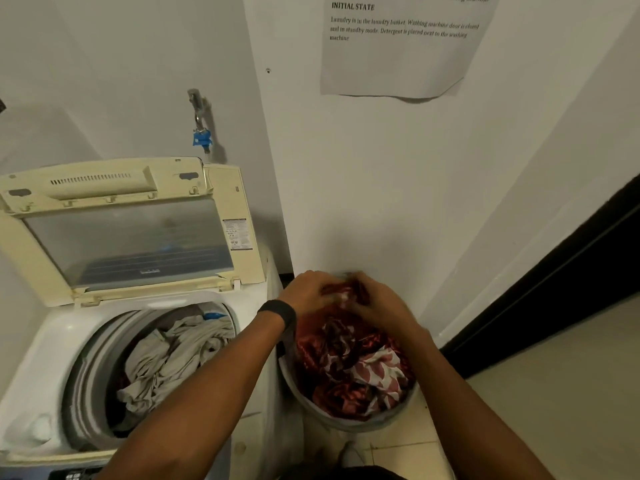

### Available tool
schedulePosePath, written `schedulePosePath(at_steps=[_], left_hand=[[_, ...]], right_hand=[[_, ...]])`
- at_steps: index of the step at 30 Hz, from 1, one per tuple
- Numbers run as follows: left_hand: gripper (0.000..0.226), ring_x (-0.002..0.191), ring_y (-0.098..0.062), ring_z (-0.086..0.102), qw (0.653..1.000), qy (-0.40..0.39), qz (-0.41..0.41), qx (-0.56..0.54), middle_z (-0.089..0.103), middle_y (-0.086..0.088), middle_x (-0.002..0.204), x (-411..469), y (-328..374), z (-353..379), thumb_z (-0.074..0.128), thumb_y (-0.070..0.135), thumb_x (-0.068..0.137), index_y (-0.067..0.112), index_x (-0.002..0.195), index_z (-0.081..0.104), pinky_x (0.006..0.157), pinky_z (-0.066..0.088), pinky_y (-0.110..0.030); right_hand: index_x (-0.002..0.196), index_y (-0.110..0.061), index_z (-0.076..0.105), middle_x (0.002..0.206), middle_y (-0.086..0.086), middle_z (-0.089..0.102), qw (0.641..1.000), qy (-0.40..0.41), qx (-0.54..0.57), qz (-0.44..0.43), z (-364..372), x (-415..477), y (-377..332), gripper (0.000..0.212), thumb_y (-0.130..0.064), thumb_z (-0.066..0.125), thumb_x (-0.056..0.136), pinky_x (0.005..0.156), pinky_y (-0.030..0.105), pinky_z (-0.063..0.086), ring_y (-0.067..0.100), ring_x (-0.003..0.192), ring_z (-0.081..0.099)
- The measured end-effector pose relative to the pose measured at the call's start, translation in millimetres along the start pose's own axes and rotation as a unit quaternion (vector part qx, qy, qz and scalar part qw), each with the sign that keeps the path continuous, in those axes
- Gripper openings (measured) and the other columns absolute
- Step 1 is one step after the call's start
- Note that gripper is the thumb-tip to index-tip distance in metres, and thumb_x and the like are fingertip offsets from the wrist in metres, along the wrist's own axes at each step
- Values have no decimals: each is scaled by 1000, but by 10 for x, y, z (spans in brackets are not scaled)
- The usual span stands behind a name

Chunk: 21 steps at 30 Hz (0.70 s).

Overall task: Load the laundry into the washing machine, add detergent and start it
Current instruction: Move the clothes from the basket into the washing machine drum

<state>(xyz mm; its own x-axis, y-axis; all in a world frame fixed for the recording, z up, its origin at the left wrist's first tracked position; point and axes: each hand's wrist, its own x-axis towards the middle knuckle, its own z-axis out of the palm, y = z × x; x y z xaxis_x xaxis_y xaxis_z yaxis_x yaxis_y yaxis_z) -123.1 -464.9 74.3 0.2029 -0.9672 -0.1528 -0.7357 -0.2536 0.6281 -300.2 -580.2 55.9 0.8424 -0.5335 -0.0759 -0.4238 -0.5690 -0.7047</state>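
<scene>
A top-loading washing machine (45, 344) stands at the left with its cream lid (124, 237) propped open. Grey-beige laundry (169, 358) lies in the drum. To its right a round grey laundry basket (346, 422) sits on the floor, holding a red, white and dark patterned cloth (349, 358). Above the far side of the basket my left hand (306, 292), with a black wristband, and my right hand (379, 304) both grip a bunched part of that cloth. The fingers are blurred.
A white wall corner runs just behind the basket, with a printed paper sheet (398, 46) taped high on it. A tap with a blue fitting (201, 136) sticks out above the machine. A dark doorway (571, 282) and tiled floor (554, 393) lie to the right.
</scene>
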Motion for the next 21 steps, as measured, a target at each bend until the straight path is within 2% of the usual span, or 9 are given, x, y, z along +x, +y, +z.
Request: schedulePosePath(at_steps=[2,5,9,10,13,15,17,19,21], left_hand=[[56,120,-14,62,999,-15,2,-39,68,5,133,-30,-31,-38,73,52,90,34,141,59,106,47,-34],[73,119,-16,62,998,-64,-22,-14,66,4,135,-160,-311,-94,79,53,84,34,148,50,104,48,-33],[47,102,-17,69,999,-31,-33,15,74,5,112,-225,-518,-284,76,56,86,31,125,70,90,54,-34],[42,102,-19,67,998,-26,-32,41,73,3,112,-196,-518,-344,75,54,88,27,120,71,89,52,-34],[35,113,-24,63,990,-17,-49,131,67,-1,126,-159,-547,-444,66,45,97,26,127,66,90,47,-33],[31,104,-24,65,994,32,-61,88,70,-1,116,-146,-565,-447,58,48,101,25,120,67,82,47,-32],[30,88,-22,65,992,104,-64,-16,70,-1,95,-139,-485,-440,57,47,102,19,104,69,73,42,-32],[31,74,-14,61,988,117,-61,-76,66,3,78,-105,-408,-391,61,46,101,18,89,69,67,39,-30],[42,72,-14,63,983,115,-62,-126,68,2,74,-83,-364,-317,63,57,95,18,81,72,68,46,-33]], right_hand=[[118,-37,64,109,-16,72,997,76,6,1,-8,22,-82,22,-38,64,96,87,31,55,7,97,66],[105,-37,67,97,-18,71,988,148,-2,42,-83,24,-123,9,-38,61,98,80,33,54,9,90,66],[109,-35,68,97,-16,70,975,199,-32,97,-75,-38,-91,15,-36,59,98,77,32,54,11,88,64],[110,-34,69,97,-14,71,966,228,-27,115,-65,-48,-87,16,-37,57,99,78,34,55,13,87,65],[103,-29,70,86,-10,71,943,293,-17,159,-44,-69,-84,16,-38,58,100,72,37,58,15,77,66],[95,-23,70,79,-8,69,936,309,-14,170,-60,-60,-105,18,-38,61,99,65,33,55,13,69,64],[89,-18,67,74,-7,66,932,323,4,167,-77,-33,-166,23,-39,64,97,60,28,50,12,67,62],[85,-18,63,74,-6,64,928,333,27,163,-88,-21,-245,27,-43,67,93,60,28,48,13,68,62],[82,-18,58,71,-5,63,931,324,51,159,-61,-10,-332,34,-48,68,92,58,28,46,13,66,60]])
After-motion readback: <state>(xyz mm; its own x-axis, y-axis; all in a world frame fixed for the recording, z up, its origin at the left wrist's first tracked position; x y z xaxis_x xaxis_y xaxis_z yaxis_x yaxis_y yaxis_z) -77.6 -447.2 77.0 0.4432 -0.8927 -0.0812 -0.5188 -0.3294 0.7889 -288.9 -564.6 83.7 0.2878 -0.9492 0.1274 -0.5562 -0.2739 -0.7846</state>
